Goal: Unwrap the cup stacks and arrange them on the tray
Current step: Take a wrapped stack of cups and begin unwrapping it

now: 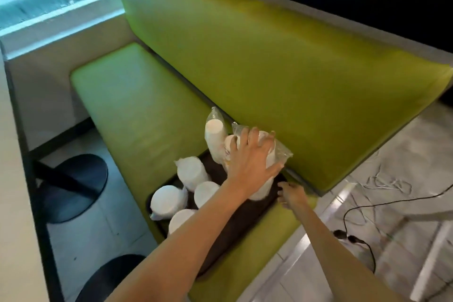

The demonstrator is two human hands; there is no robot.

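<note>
A dark tray (pixel 241 218) lies on a green bench seat, holding several stacks of white cups. My left hand (pixel 250 157) reaches over the tray and grips a tall cup stack in clear plastic wrap (pixel 270 154) that stands by the backrest. Another wrapped stack (pixel 214 135) leans just left of it. Shorter white stacks (pixel 192 173) (pixel 168 201) (pixel 206 192) stand at the tray's left end. My right hand (pixel 291 195) is at the tray's right edge, fingers curled over the rim.
The green backrest (pixel 282 76) rises right behind the tray. A table edge runs down the left side, with black table bases (pixel 73 186) on the floor. Cables (pixel 367 203) lie on the floor to the right.
</note>
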